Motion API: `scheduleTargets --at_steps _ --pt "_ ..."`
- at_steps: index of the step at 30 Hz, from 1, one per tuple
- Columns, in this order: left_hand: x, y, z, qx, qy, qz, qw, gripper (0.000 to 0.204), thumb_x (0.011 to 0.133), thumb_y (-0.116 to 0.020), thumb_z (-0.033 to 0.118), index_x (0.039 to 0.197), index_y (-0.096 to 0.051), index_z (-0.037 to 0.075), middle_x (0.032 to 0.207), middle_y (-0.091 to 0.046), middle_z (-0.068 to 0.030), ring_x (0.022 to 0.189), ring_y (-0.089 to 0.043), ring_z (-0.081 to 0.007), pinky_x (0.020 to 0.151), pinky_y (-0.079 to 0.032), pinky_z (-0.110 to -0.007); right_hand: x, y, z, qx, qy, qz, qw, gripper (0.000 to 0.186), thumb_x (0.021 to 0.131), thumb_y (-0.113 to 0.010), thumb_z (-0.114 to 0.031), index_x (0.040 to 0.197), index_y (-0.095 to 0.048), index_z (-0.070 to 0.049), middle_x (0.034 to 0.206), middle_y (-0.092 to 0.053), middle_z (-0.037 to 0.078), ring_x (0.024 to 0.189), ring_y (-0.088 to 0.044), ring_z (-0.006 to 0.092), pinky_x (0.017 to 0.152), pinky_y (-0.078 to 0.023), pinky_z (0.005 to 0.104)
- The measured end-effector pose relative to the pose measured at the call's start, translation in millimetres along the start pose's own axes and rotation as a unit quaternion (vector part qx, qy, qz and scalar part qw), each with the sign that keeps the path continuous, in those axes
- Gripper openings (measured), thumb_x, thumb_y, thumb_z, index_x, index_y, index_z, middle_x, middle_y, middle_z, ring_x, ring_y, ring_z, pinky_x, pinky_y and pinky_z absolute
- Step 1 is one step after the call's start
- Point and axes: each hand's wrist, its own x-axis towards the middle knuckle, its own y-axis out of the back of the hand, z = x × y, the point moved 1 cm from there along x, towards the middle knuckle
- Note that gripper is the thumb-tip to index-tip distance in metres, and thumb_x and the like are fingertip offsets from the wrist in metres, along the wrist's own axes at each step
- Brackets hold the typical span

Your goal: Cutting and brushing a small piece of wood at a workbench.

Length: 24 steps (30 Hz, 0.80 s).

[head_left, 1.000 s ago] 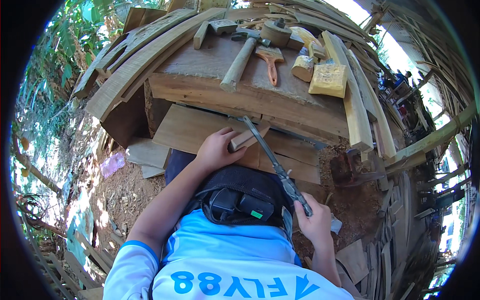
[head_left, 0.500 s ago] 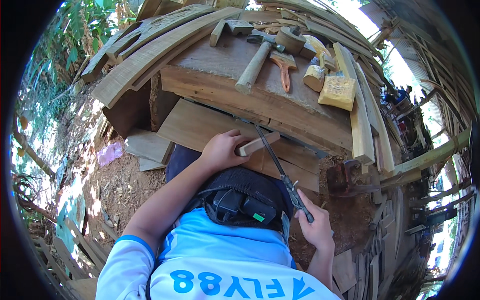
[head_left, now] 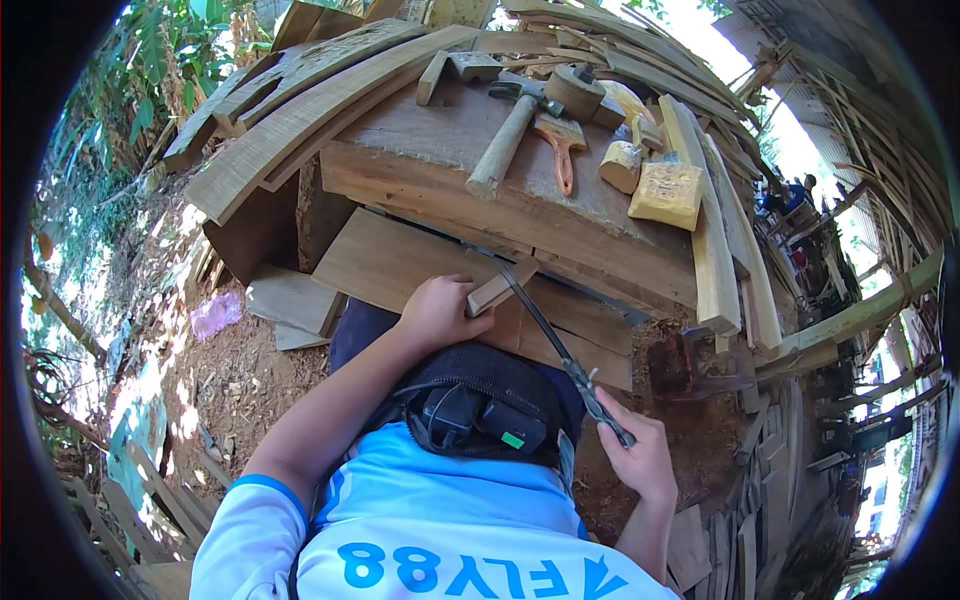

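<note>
My left hand point(head_left: 436, 312) is closed round one end of a short wooden strip point(head_left: 497, 289), held above the boards below the bench edge. In my right hand point(head_left: 637, 447) is the dark, patterned handle of a long, narrow-bladed tool point(head_left: 546, 328); whether it is a knife, a file or a saw I cannot tell. Its far end lies against or across the strip's outer end. Under the strip, a wide flat board point(head_left: 395, 262) slopes down from the bench toward my lap.
On the thick wooden bench point(head_left: 430, 135) lie a hammer point(head_left: 510, 140), a paintbrush point(head_left: 561, 150), a yellowish block point(head_left: 666, 193) and a short round wood piece point(head_left: 620, 166). Long planks point(head_left: 330, 105) flank it at left. Wood offcuts point(head_left: 688, 550) cover the ground at lower right.
The strip and the tool's blade have shifted slightly left. The tool's tip now meets the strip nearer its outer end, and my right hand has moved a little right and down.
</note>
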Motion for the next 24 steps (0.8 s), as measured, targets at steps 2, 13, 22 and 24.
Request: scheduleTargets --at_steps 2,13,22,24 --pt "-0.3 0.3 1.6 0.002 -0.011 0.01 1.0 0.029 0.079 -0.074 0.032 0.085 -0.072 0.004 0.08 -0.066 -0.0189 0.074 -0.066 -0.0396 0.071 -0.056 -0.047 -0.5 1.0 -0.4 -0.017 -0.007 -0.012 1.0 0.048 0.09 -0.067 -0.001 0.137 -0.065 -0.011 0.096 -0.074 0.017 0.071 -0.064 0.0157 0.068 -0.05 0.0286" --pt "-4.4 1.7 5.5 0.026 0.025 0.039 0.999 0.026 0.079 -0.072 0.035 0.087 -0.074 0.01 0.078 -0.07 -0.017 0.074 -0.068 -0.0391 0.07 -0.057 -0.048 2.1 0.7 3.6 -0.009 0.009 -0.001 1.0 0.047 0.089 -0.07 -0.001 0.135 -0.067 -0.013 0.088 -0.072 0.02 0.071 -0.069 0.0244 0.07 -0.053 0.0325" --pt "-4.2 3.5 9.1 0.026 0.045 0.04 0.998 0.028 0.081 -0.071 0.039 0.084 -0.074 0.011 0.073 -0.069 -0.0179 0.071 -0.068 -0.039 0.068 -0.057 -0.049 38.7 -34.0 4.7 -0.018 0.049 -0.001 0.999 0.047 0.092 -0.068 -0.001 0.138 -0.064 -0.011 0.107 -0.074 0.02 0.09 -0.073 0.028 0.081 -0.053 0.03" --pt "-3.3 2.3 9.7 0.023 0.029 0.043 0.998 0.029 0.082 -0.071 0.04 0.084 -0.074 0.011 0.072 -0.069 -0.0179 0.07 -0.068 -0.0391 0.067 -0.057 -0.049 28.5 -26.6 3.6 -0.01 0.027 -0.009 1.0 0.047 0.092 -0.068 -0.001 0.138 -0.063 -0.012 0.108 -0.074 0.02 0.091 -0.074 0.0273 0.081 -0.053 0.0305"
